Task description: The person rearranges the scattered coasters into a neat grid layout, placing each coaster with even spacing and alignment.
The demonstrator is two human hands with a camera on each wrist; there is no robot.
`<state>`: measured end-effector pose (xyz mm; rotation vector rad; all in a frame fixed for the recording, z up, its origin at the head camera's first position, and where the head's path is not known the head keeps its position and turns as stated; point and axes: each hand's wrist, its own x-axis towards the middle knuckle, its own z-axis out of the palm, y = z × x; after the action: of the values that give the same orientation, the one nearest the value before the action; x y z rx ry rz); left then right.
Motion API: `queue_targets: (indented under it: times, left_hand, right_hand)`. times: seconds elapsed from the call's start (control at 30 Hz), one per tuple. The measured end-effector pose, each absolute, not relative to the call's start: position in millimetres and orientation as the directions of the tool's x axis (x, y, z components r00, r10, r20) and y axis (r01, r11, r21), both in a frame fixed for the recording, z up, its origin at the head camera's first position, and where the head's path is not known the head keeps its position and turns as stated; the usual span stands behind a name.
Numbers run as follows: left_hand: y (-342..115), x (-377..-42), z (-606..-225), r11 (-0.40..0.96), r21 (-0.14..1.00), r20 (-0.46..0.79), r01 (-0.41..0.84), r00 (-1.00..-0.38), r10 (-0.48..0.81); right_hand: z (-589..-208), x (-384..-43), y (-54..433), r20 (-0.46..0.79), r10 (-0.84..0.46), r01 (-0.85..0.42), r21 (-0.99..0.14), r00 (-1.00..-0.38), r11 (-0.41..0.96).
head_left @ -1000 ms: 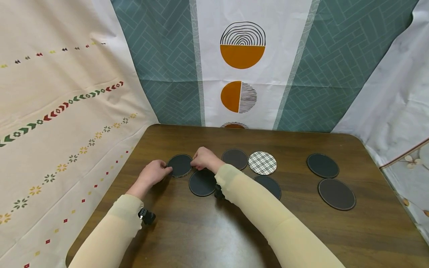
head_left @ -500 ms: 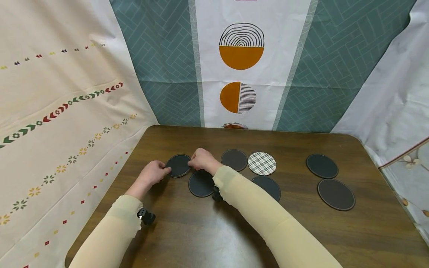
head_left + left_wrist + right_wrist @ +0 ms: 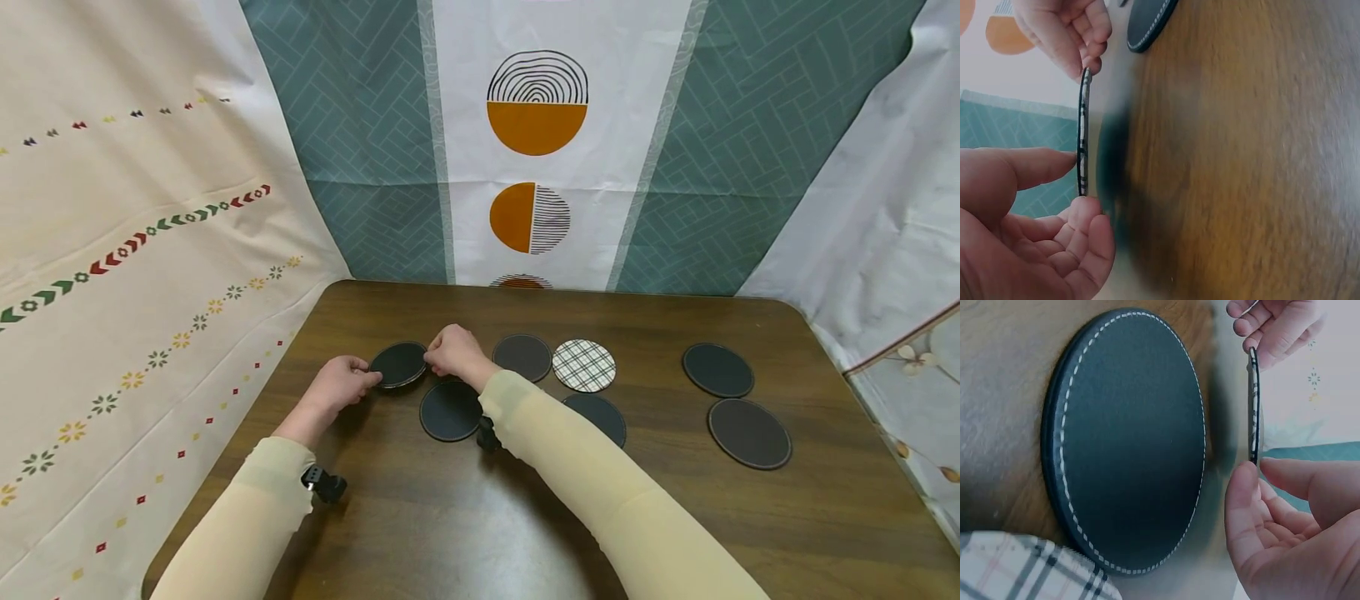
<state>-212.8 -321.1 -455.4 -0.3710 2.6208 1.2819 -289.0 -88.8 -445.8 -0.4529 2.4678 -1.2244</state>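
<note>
Over the far left of the brown wooden table (image 3: 405, 517), the left hand (image 3: 339, 390) and right hand (image 3: 459, 354) pinch opposite edges of a black-topped round coaster (image 3: 399, 364) just clear of the wood; near it lies a stitched black coaster (image 3: 448, 412).

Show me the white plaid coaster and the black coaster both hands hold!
White plaid coaster (image 3: 583, 366): head view, middle of its checked face.
Held black coaster (image 3: 398, 364): head view, middle of its dark top face.

The plain pale-yellow fabric left sleeve (image 3: 232, 517) matches the pale-yellow right sleeve (image 3: 600, 483). A small, blocky black device (image 3: 332, 488) is worn on the left, a second black device (image 3: 488, 435) on the right.
</note>
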Motion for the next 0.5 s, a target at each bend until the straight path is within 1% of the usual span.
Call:
queue_targets:
  times: [0.27,0.5]
  left_hand:
    - [-304,-214,-449,0.544,0.795,-0.237,-0.268,-0.963,-0.128]
    - [-284,-221,-445,0.538,0.812,-0.205,-0.227,-0.974,-0.101]
  right_hand:
    - [-441,-294,-72,-0.16,-0.409,-0.06,-0.877,-0.899,0.476]
    - [-434,-297,-51,-0.156,-0.39,-0.03,-0.902,-0.907,0.432]
